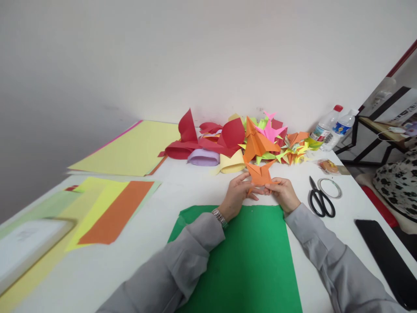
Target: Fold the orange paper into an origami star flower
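Between my two hands is a folded orange origami piece (260,174) with pointed tips, held up just past the far edge of a green paper sheet (250,252). My left hand (237,194) grips its left side, fingers partly behind it. On the lower right side, my right hand (282,193) pinches the paper between thumb and fingers. Right behind it stands a larger orange paper figure (258,141), part of a heap of folded paper shapes, including a pink one (271,131).
Red curled papers (184,141) lie by the wall. Paper sheets (114,213) and a white box (29,248) are at left. Scissors (321,202), a tape roll (329,188), two bottles (340,128) and a black flat object (384,256) are at right. A person in patterned clothing (397,184) sits beyond.
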Demonstrator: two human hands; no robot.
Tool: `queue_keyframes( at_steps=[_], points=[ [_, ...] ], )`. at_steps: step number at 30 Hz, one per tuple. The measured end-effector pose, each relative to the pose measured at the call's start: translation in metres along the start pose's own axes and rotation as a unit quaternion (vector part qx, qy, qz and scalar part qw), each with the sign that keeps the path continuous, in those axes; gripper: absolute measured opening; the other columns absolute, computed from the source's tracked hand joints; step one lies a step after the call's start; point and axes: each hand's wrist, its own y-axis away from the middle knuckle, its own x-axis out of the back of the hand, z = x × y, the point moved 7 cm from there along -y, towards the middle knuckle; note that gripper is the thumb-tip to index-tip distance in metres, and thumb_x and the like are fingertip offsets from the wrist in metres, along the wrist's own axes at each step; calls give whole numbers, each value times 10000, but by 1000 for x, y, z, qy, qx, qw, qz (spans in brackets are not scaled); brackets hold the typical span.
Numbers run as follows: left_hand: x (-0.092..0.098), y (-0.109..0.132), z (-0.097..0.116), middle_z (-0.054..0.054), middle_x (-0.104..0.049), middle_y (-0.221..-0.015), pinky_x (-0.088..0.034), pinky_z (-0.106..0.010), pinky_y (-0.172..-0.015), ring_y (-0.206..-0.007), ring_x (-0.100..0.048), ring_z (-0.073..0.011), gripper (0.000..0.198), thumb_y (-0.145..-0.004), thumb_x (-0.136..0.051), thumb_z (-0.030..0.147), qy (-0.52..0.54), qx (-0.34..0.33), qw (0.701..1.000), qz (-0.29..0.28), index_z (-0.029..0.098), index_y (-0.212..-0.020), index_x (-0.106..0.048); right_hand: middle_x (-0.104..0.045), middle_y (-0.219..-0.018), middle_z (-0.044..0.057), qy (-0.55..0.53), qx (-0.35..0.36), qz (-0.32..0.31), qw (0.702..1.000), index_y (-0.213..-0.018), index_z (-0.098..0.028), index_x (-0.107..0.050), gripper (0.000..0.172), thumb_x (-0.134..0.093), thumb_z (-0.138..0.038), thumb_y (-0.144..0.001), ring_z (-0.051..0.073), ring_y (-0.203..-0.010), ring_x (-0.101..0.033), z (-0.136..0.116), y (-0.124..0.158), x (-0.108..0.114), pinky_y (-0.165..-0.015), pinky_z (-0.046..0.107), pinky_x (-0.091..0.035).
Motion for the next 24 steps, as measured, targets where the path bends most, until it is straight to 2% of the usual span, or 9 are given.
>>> queue_keyframes(
  at_steps=[4,9,13,19,24],
  points=[
    [1,0,1,-92,-707,-779,-514,-252,-473,-603,-678,-196,451,-659,-659,244,1,-4,1000,20,106,-1074,-547,-645,-506,17,3,-1,3,1000,-526,-165,-673,130,-775,-236,-565,127,-482,-534,-2,1,-1,-532,269,-405],
    [6,-2,2,-77,-692,-750,-510,-249,-469,-596,-659,-179,432,-614,-732,274,-30,-40,997,56,101,-967,-553,-640,-491,18,12,-4,-3,1000,-512,-158,-665,157,-787,-244,-563,118,-468,-525,-3,2,-4,-523,264,-392],
    [10,-2,1,-55,-675,-702,-512,-249,-472,-587,-647,-166,386,-601,-745,300,-44,-50,995,76,105,-884,-568,-658,-524,25,17,0,2,1000,-554,-158,-684,193,-785,-317,-594,122,-494,-548,-1,2,-3,-546,264,-412],
    [9,-1,3,-24,-652,-642,-498,-232,-466,-527,-611,-129,332,-583,-758,281,-46,-59,994,80,111,-803,-576,-656,-536,27,18,2,23,1000,-567,-161,-686,250,-783,-390,-602,130,-503,-554,1,1,0,-546,272,-432],
    [6,-1,3,-25,-650,-629,-492,-238,-456,-505,-598,-127,344,-585,-758,282,-39,-49,996,67,106,-828,-592,-648,-521,21,24,5,19,1000,-561,-162,-682,252,-781,-389,-604,122,-483,-545,0,1,1,-532,264,-432]
  ],
)
